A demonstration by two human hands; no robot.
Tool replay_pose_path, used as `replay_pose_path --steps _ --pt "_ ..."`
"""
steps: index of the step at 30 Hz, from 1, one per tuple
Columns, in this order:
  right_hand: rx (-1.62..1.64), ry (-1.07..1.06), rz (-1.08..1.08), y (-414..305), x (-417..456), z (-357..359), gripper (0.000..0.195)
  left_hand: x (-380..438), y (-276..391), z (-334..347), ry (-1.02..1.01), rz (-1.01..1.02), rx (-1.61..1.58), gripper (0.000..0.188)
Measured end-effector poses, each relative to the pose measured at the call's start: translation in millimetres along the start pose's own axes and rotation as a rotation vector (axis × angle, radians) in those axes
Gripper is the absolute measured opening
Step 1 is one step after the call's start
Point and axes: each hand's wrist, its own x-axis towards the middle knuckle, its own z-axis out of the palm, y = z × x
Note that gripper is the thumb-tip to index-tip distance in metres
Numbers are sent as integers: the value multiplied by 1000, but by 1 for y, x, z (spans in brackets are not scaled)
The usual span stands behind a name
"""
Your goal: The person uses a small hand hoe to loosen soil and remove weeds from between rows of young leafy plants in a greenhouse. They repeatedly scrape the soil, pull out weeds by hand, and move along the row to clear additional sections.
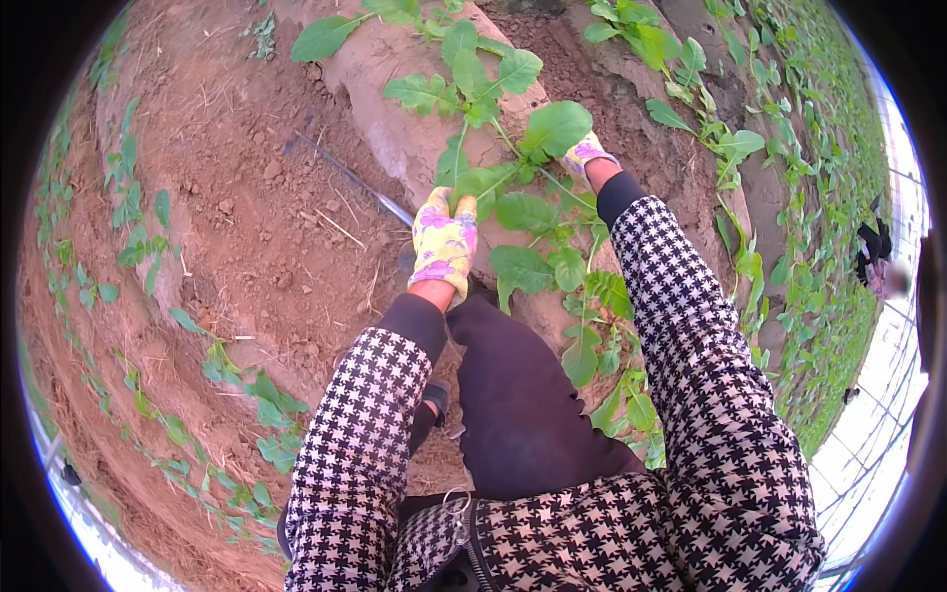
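My left hand (pixel 444 240) wears a yellow glove with a pink and purple flower print. Its thumb and fingers pinch a green leaf (pixel 484 181) of a young leafy plant on the soil ridge. My right hand (pixel 587 154), gloved alike, reaches to the far side of this plant. A broad leaf (pixel 556 129) covers its fingers, so their grip is hidden. A thin metal rod (pixel 355 177) lies on the soil just beyond my left hand; its near end disappears by the glove.
More leafy plants (pixel 473 81) grow along the ridge, and others (pixel 525 266) stand close to my knee (pixel 518 399). Loose brown soil (pixel 259 200) with straw spreads to the left. Further planted rows run at right, where a person (pixel 880 259) appears near the bright gridded wall (pixel 906 200).
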Motion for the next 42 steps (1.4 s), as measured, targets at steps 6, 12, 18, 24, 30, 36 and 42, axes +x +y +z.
replay_pose_path --steps 6,12,18,24,30,36,42 --pt "-210 -14 -76 -22 18 -5 18 -1 0 -6 8 -21 -69 39" --pt "-250 -178 26 -63 17 -31 24 -2 -10 -17 12 -16 -41 40" --pt "-153 81 -325 7 -15 -4 29 -14 13 -20 -95 33 -1 39" --pt "956 544 684 53 -38 -16 17 -23 3 -71 91 37 -52 54" --pt "1386 671 427 -62 -60 -121 17 -32 -108 -219 579 -47 -14 37" --pt "1490 -141 214 -211 -54 -123 21 -65 -157 -260 568 -293 448 24" --pt "1414 -633 275 -295 -20 -50 18 -68 -167 -228 82 -336 632 21"
